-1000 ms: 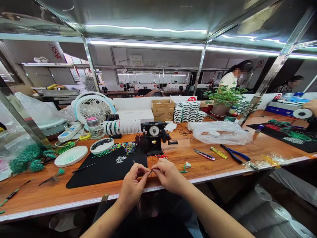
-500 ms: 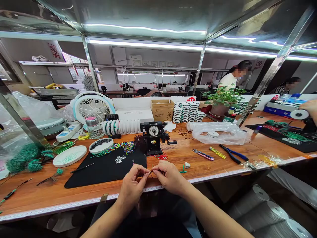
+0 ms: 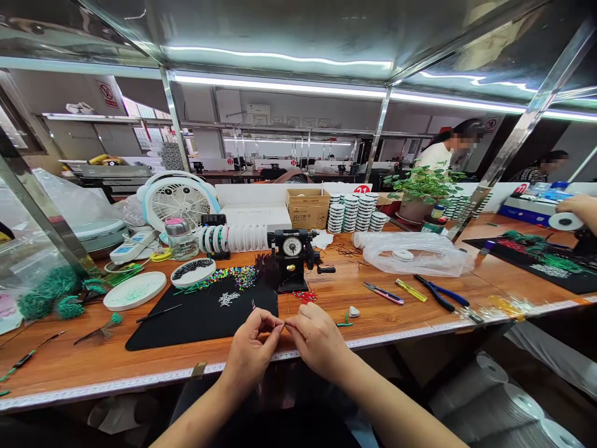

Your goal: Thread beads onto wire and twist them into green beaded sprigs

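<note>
My left hand [image 3: 254, 342] is closed in a pinch at the table's front edge, thumb and forefinger pressed together. My right hand [image 3: 317, 339] pinches at the same spot, its fingertips meeting those of the left. Whatever lies between the fingertips is too small to make out. Behind the hands is a black mat [image 3: 186, 323] with silvery pieces [image 3: 229, 298] and multicoloured beads [image 3: 240, 277]. A black winding device with a dial [image 3: 293, 247] stands beyond, and red pieces [image 3: 306, 295] lie at its foot.
To the right lie snips [image 3: 383, 293], a yellow tool [image 3: 411, 290] and blue-handled pliers [image 3: 441, 292]. White dishes [image 3: 135, 291], a fan [image 3: 180, 202] and green bundles [image 3: 49, 292] are at left. At far right, another person's hand [image 3: 578, 205] is near a white spool [image 3: 566, 221].
The view has shifted slightly. My right hand has turned a little, its fingers more curled over the pinch. The person in the background leans further right.
</note>
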A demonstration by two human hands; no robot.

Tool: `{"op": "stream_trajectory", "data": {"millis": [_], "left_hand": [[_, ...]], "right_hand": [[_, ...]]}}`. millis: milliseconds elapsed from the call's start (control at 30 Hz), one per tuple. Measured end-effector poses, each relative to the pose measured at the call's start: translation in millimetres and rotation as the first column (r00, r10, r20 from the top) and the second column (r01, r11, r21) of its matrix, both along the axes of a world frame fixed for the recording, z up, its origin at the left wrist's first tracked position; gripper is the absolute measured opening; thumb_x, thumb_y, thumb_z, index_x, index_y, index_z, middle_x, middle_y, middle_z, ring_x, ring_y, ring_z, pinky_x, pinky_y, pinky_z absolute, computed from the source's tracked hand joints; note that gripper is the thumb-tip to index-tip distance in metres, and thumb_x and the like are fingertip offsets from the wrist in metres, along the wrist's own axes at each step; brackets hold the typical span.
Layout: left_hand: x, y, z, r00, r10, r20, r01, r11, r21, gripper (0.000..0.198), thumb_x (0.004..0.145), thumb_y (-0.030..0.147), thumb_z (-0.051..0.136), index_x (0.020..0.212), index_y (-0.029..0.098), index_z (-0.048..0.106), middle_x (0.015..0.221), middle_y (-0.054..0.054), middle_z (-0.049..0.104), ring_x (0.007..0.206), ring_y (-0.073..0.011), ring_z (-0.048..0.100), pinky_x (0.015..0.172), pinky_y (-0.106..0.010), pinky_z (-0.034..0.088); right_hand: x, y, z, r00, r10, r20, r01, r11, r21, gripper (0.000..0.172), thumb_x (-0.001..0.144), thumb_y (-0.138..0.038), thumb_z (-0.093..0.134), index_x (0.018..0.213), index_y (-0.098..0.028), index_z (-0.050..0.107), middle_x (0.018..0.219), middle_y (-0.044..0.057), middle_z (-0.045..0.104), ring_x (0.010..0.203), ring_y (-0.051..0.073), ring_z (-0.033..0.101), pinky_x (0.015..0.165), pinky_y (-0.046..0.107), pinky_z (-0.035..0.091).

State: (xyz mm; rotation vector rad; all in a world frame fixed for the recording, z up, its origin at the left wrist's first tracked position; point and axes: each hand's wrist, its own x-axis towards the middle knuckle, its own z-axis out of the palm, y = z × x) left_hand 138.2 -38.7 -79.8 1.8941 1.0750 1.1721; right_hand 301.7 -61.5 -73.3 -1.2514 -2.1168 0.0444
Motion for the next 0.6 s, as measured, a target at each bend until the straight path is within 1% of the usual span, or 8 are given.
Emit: {"op": "stream_trajectory", "data": {"millis": [100, 200, 267, 333, 400, 467, 600], "left_hand": [[0.4, -3.3, 3.3, 0.997, 0.002, -0.071, 0.0, 1.0, 0.023, 0.01, 0.084, 0.028, 0.05, 0.077, 0.021, 0.053, 0.077, -0.001, 0.059, 0.074, -0.0168, 0.058, 0.069, -0.029, 0.047], [1.5, -8.2, 4.6, 0.986, 0.018, -0.164, -0.005, 0.997, 0.082, 0.011, 0.086, 0.026, 0.046, 0.078, 0.021, 0.053, 0.076, -0.001, 0.058, 0.073, -0.0176, 0.057, 0.067, -0.03, 0.046], [2.2, -10.9, 4.5, 0.979, 0.033, -0.203, -0.004, 0.99, 0.14, 0.01, 0.086, 0.024, 0.044, 0.084, 0.021, 0.054, 0.08, -0.003, 0.06, 0.077, -0.0192, 0.057, 0.071, -0.032, 0.046], [2.3, -11.9, 4.6, 0.97, 0.019, -0.242, 0.027, 0.982, 0.185, 0.015, 0.088, 0.022, 0.041, 0.093, 0.021, 0.056, 0.086, -0.005, 0.06, 0.082, -0.0205, 0.057, 0.075, -0.034, 0.046], [1.3, -11.1, 5.4, 0.956, -0.019, -0.292, 0.078, 0.978, 0.192, 0.022, 0.089, 0.022, 0.037, 0.096, 0.022, 0.059, 0.087, -0.006, 0.06, 0.083, -0.0207, 0.057, 0.077, -0.035, 0.046], [-0.3, -9.2, 6.7, 0.94, -0.056, -0.338, 0.123, 0.976, 0.18, 0.027, 0.09, 0.022, 0.035, 0.093, 0.022, 0.061, 0.084, -0.007, 0.06, 0.081, -0.0206, 0.057, 0.076, -0.034, 0.046], [-2.3, -6.7, 10.4, 0.926, -0.093, -0.367, 0.161, 0.974, 0.159, 0.027, 0.089, 0.021, 0.035, 0.089, 0.021, 0.062, 0.082, -0.007, 0.061, 0.078, -0.0206, 0.057, 0.074, -0.034, 0.045]], "right_hand": [[0.0, -0.9, -0.5, 0.999, -0.005, 0.052, 0.003, 0.999, 0.037, 0.019, 0.087, -0.011, 0.042, 0.083, -0.016, 0.059, 0.078, 0.007, 0.053, 0.078, 0.019, 0.047, 0.074, 0.032, 0.038], [-1.6, -3.8, 2.7, 0.999, -0.022, 0.03, 0.022, 1.0, 0.014, 0.017, 0.085, -0.01, 0.044, 0.075, -0.016, 0.055, 0.078, 0.006, 0.053, 0.077, 0.019, 0.046, 0.07, 0.03, 0.038], [-3.0, -4.9, 4.7, 1.0, -0.015, -0.014, 0.014, 1.0, -0.02, 0.016, 0.085, -0.01, 0.045, 0.072, -0.016, 0.053, 0.077, 0.005, 0.052, 0.075, 0.018, 0.047, 0.068, 0.029, 0.038], [-3.5, -5.0, 5.3, 0.999, 0.003, -0.052, -0.006, 0.999, -0.048, 0.015, 0.084, -0.01, 0.046, 0.072, -0.016, 0.053, 0.076, 0.004, 0.052, 0.075, 0.017, 0.047, 0.067, 0.028, 0.038], [-2.9, -4.7, 4.8, 0.997, 0.013, -0.075, -0.017, 0.998, -0.061, 0.015, 0.083, -0.009, 0.046, 0.073, -0.017, 0.053, 0.075, 0.004, 0.052, 0.074, 0.017, 0.047, 0.067, 0.028, 0.037], [-1.3, -4.7, 4.1, 0.995, 0.016, -0.095, -0.023, 0.997, -0.072, 0.014, 0.083, -0.01, 0.047, 0.072, -0.017, 0.053, 0.074, 0.003, 0.052, 0.074, 0.016, 0.048, 0.066, 0.028, 0.037], [3.3, -5.8, 6.4, 0.988, 0.008, -0.156, -0.028, 0.992, -0.125, 0.012, 0.082, -0.011, 0.051, 0.072, -0.017, 0.055, 0.073, 0.002, 0.054, 0.073, 0.015, 0.049, 0.065, 0.027, 0.037]]}}
